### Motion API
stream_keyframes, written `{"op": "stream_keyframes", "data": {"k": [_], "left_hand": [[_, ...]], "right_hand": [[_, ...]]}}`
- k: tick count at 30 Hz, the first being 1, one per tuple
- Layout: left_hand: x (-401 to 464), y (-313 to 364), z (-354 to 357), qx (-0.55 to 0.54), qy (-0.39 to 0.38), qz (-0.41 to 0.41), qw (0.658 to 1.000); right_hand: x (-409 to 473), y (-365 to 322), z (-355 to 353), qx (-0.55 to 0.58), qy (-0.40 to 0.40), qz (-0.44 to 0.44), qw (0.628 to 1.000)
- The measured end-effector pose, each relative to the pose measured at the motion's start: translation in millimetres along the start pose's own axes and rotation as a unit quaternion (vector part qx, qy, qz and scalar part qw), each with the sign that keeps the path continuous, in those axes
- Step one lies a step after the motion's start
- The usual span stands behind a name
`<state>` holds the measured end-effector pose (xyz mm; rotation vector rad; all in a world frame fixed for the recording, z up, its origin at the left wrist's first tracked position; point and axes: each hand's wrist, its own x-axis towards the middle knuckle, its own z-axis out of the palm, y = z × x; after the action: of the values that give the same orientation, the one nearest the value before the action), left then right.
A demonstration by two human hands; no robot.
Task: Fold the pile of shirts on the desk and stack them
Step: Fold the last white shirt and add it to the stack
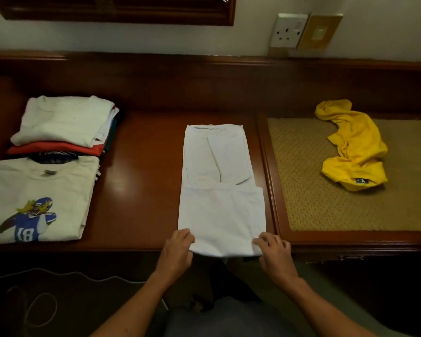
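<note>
A white shirt [219, 181] lies as a long narrow strip in the middle of the wooden desk [141, 166], sides folded in, collar at the far end. Its near end hangs slightly over the desk's front edge. My left hand [178, 249] pinches the near left corner and my right hand [272, 251] pinches the near right corner. A stack of folded shirts [63, 125] with a white one on top sits at the far left. In front of it lies a folded white shirt with a football-player print [39, 200]. A crumpled yellow shirt [353, 144] lies on the right.
The yellow shirt rests on a woven mat panel [326, 190] set into the desk's right part. A wall socket [288, 30] and a dark wooden frame [122, 8] are on the wall behind. A white cable [58, 273] trails on the floor at the lower left.
</note>
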<state>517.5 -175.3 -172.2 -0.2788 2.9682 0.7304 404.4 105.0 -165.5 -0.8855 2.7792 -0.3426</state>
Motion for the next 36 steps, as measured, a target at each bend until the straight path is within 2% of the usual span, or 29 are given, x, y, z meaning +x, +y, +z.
{"op": "stream_keyframes", "data": {"k": [3, 7, 10, 12, 14, 16, 20, 23, 26, 30, 32, 34, 36], "left_hand": [[2, -2, -16, -0.153, 0.038, -0.049, 0.986], [24, 6, -54, -0.310, 0.128, -0.107, 0.936], [61, 15, -81, -0.347, 0.204, -0.112, 0.909], [91, 19, -96, -0.368, 0.261, -0.130, 0.883], [124, 22, -110, -0.367, 0.299, -0.137, 0.870], [159, 21, -118, -0.342, 0.310, -0.133, 0.877], [225, 6, -120, -0.248, 0.286, -0.156, 0.912], [268, -7, -122, -0.210, 0.260, -0.170, 0.927], [308, -20, -127, -0.186, 0.255, -0.201, 0.927], [360, -37, -130, -0.198, 0.232, -0.249, 0.919], [375, -45, -127, -0.220, 0.186, -0.267, 0.920], [377, -58, -115, -0.231, 0.136, -0.275, 0.923], [360, -68, -97, -0.199, 0.096, -0.285, 0.933]], "right_hand": [[15, 0, -11, 0.099, 0.046, 0.020, 0.994], [42, -4, -41, 0.255, 0.130, 0.064, 0.956], [78, -24, -80, 0.370, 0.167, 0.116, 0.907], [106, -37, -101, 0.402, 0.203, 0.111, 0.886], [139, -44, -115, 0.405, 0.221, 0.107, 0.881], [175, -39, -116, 0.381, 0.215, 0.125, 0.891], [245, -11, -100, 0.320, 0.160, 0.188, 0.915], [290, -6, -104, 0.308, 0.115, 0.227, 0.917], [339, -1, -111, 0.286, 0.073, 0.243, 0.924], [397, 7, -108, 0.319, 0.071, 0.265, 0.907], [407, 7, -105, 0.257, 0.077, 0.251, 0.930], [402, 2, -96, 0.178, 0.090, 0.198, 0.960], [391, -14, -88, 0.180, 0.071, 0.141, 0.971]]}}
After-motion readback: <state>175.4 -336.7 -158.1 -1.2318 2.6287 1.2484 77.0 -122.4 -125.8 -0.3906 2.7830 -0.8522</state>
